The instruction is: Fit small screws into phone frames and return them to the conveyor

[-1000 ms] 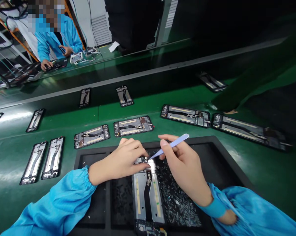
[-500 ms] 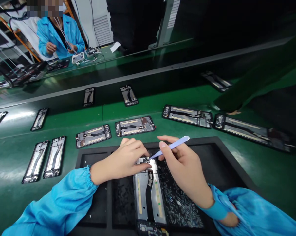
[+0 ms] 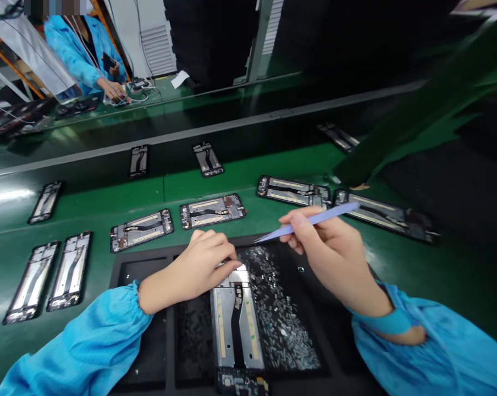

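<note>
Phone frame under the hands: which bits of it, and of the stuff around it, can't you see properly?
Head view:
- Top end of the phone frame: hidden under the left hand.
- Its bottom end: cut off by the picture's lower edge.
- Tip of the tweezers in the right hand: too small to tell if it holds anything.
- Small parts in the black tray: too tiny to identify.

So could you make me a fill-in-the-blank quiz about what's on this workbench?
The left hand rests on a frame in a tray coloured ____.
The belt under the other frames is ____.
The right hand holds a thin tool, its tip ____ the tray, not touching it.
Both sleeves are ____.
Missing words: black; green; above; blue.
</note>
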`<state>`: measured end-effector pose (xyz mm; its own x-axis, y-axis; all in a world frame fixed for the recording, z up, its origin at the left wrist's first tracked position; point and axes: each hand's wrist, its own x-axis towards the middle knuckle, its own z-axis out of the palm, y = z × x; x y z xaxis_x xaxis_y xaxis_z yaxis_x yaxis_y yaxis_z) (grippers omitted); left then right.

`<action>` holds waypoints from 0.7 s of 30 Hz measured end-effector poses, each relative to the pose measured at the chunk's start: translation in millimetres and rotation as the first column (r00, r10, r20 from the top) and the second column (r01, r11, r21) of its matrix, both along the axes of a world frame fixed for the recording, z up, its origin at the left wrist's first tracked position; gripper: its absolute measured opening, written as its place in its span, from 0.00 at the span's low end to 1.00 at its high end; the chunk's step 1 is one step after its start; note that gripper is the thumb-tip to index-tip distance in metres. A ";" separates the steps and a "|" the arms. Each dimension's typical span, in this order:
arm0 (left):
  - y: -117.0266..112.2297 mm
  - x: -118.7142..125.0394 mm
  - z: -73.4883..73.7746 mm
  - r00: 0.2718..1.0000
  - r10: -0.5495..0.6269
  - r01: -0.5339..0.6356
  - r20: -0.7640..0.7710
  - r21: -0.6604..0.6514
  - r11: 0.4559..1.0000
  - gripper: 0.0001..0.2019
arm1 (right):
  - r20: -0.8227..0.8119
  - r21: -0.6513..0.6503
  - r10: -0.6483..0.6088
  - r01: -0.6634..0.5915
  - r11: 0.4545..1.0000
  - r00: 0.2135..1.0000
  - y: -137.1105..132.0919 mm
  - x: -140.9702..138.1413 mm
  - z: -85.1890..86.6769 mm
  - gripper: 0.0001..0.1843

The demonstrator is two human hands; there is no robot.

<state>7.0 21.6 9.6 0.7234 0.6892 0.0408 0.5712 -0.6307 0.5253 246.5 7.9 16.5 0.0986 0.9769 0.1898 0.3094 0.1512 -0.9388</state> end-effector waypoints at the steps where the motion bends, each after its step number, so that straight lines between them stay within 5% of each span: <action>1: -0.1 1.0 -0.2 1.000 0.005 -0.005 -0.001 -0.001 1.000 0.08 | 0.103 0.069 0.073 -0.081 0.994 0.992 -0.3 8.0 1.1 0.16; 3: -0.3 2.8 -1.9 1.000 0.022 -0.022 -0.001 0.006 1.000 0.09 | 0.349 0.207 0.200 -0.283 0.936 0.916 -3.8 21.7 0.6 0.12; 5: -0.5 4.4 -4.9 0.999 0.045 -0.045 -0.001 0.011 0.999 0.10 | 0.597 0.311 0.242 -0.499 0.809 0.765 -9.6 31.8 -2.9 0.07; 7: -0.5 5.6 -8.1 0.998 0.056 -0.056 0.010 0.017 0.998 0.09 | 0.759 0.339 0.223 -0.664 0.666 0.612 -15.4 39.9 -8.3 0.06; 9: -0.2 6.4 -10.5 0.998 0.053 -0.053 0.019 0.024 0.998 0.09 | 0.822 0.326 0.210 -0.739 0.590 0.530 -19.7 46.6 -14.4 0.08; 15: 1.9 6.1 -9.4 0.999 0.034 -0.035 0.012 0.041 0.999 0.11 | 0.840 0.317 0.230 -0.788 0.528 0.492 -24.6 55.2 -26.5 0.12; 21: 2.0 5.7 -9.3 1.000 0.021 -0.022 0.017 0.047 0.999 0.13 | 0.841 0.311 0.234 -0.789 0.529 0.488 -26.2 56.7 -28.2 0.13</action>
<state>12.7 23.6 0.3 0.7072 0.7018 0.0855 0.5769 -0.6427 0.5041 303.2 -18.3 -11.7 -0.7937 0.3852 0.4709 0.3810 0.9181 -0.1089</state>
